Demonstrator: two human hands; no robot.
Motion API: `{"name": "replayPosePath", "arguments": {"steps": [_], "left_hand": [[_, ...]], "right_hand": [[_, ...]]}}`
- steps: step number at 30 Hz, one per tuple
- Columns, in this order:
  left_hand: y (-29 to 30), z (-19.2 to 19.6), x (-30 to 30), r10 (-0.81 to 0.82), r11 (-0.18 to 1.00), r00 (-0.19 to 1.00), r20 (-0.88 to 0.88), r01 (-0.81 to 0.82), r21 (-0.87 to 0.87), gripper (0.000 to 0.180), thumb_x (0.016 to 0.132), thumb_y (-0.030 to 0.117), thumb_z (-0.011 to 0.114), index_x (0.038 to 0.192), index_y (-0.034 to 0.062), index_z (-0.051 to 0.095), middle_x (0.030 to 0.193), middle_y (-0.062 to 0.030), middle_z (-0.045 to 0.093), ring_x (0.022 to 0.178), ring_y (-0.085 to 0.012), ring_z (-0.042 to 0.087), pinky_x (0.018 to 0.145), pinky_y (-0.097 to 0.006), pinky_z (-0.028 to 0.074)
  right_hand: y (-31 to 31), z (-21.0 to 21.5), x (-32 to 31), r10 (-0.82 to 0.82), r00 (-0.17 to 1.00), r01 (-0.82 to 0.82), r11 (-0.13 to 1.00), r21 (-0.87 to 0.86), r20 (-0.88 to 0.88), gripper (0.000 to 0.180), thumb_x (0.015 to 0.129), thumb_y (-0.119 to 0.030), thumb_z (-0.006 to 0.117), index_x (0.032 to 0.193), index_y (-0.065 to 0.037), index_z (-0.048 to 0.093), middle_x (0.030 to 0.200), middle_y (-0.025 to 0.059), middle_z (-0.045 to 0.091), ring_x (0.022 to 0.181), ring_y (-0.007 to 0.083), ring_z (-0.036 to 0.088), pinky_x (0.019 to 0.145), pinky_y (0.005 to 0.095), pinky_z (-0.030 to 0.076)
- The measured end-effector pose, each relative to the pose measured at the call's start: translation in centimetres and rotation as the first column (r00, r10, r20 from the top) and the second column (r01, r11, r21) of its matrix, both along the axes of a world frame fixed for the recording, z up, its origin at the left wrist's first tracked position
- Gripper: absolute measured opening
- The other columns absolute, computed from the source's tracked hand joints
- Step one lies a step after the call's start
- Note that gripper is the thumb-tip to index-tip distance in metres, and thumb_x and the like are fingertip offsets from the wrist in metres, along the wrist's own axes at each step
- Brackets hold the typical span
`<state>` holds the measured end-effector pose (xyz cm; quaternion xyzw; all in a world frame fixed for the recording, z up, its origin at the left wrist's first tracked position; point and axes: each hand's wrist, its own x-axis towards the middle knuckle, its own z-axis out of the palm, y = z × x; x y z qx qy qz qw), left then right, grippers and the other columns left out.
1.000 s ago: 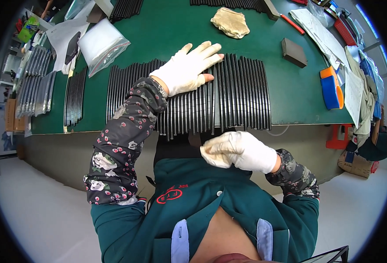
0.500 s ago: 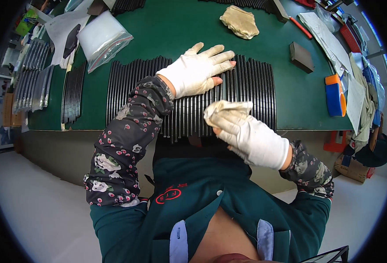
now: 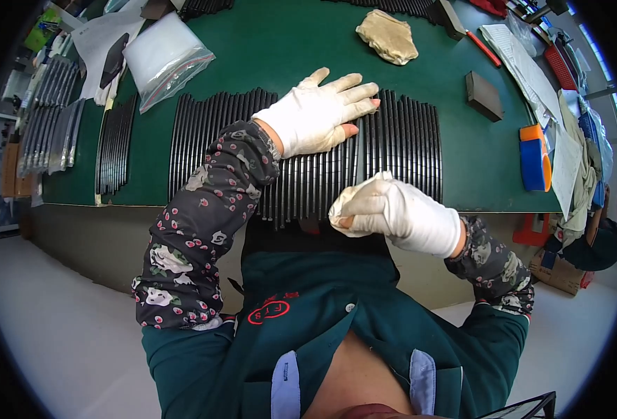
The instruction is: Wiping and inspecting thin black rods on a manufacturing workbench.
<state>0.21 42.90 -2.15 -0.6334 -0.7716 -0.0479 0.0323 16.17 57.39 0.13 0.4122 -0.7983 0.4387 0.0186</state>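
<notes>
A wide row of thin black rods (image 3: 207, 143) lies side by side on the green table, their near ends at or past the front edge. My left hand (image 3: 315, 115), in a white glove with bare thumb and fingertip showing, rests flat across the rods with fingers spread. Gloved as well, my right hand (image 3: 403, 216) is closed around a cream cloth (image 3: 350, 204) at the near ends of the rods, right of the middle. A narrow gap between rods shows just above the cloth. Part of the cloth is hidden by my fingers.
Another folded cream cloth (image 3: 387, 37) lies at the back of the green table (image 3: 273, 56). A clear bag (image 3: 165, 59) and a smaller group of rods (image 3: 116, 146) sit left. To the right are a grey block (image 3: 484, 96), a blue-orange tape roll (image 3: 534, 158) and papers (image 3: 521, 63).
My right hand has turned and its fingers have bunched around the cloth, which has dropped slightly nearer to me. My left hand stays flat on the rods.
</notes>
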Motion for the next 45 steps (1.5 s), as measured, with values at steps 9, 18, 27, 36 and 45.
{"name": "replayPosePath", "arguments": {"steps": [9,18,27,36,45], "left_hand": [[0.2,0.4,0.0,0.0,1.0,1.0,0.018,0.0,-0.016,0.052,0.09,0.027,0.053,0.139,0.014,0.04,0.148,-0.0064,0.034,0.137,-0.0257,0.03,0.111,-0.051,0.025],[-2.8,2.1,-1.8,0.094,0.992,0.995,-0.042,-0.09,0.091,0.057,0.088,0.024,0.057,0.14,0.0153,0.038,0.15,-0.006,0.03,0.139,-0.0261,0.026,0.112,-0.049,0.023],[-4.3,0.4,-1.8,0.119,0.99,0.992,-0.047,-0.123,-0.074,0.055,0.093,0.032,0.049,0.144,0.0177,0.032,0.151,-0.0039,0.03,0.14,-0.0221,0.027,0.113,-0.048,0.02],[-4.5,-0.3,-2.2,0.092,0.996,0.991,-0.095,-0.093,-0.006,0.055,0.093,0.032,0.049,0.143,0.0153,0.033,0.149,-0.0042,0.032,0.139,-0.0226,0.029,0.111,-0.052,0.022],[-4.4,-0.6,-2.2,0.111,0.994,0.99,-0.082,-0.11,0.017,0.05,0.097,0.037,0.041,0.142,0.0161,0.036,0.149,-0.0028,0.033,0.139,-0.0214,0.028,0.113,-0.05,0.02]], "right_hand": [[-0.4,1.0,0.4,0.036,0.996,-0.041,0.997,0.064,0.076,0.019,0.071,-0.002,0.062,0.089,-0.007,0.062,0.095,0.0059,0.066,0.077,0.0265,0.062,0.067,0.0356,0.051],[-0.2,0.6,-3.4,-0.262,0.937,0.285,0.956,0.07,-0.229,0.032,0.07,0.002,0.066,0.101,-0.004,0.061,0.109,0.0105,0.064,0.098,0.0309,0.061,0.087,0.0392,0.049],[-2.6,-0.9,-4.8,-0.148,0.947,0.157,0.987,0.011,-0.285,0.019,0.073,0.001,0.059,0.092,-0.001,0.06,0.098,0.0124,0.063,0.098,0.0329,0.061,0.081,0.0374,0.052],[-2.5,-0.4,-6.2,-0.193,0.942,0.233,0.965,0.123,-0.277,0.03,0.069,0.005,0.06,0.099,-0.003,0.06,0.096,0.0132,0.063,0.094,0.031,0.063,0.08,0.0385,0.052],[-3.2,-0.6,-7.3,-0.11,0.967,0.15,0.975,0.167,-0.229,0.024,0.076,-0.007,0.064,0.1,-0.006,0.06,0.102,0.0108,0.063,0.094,0.0271,0.062,0.076,0.036,0.052]]}}
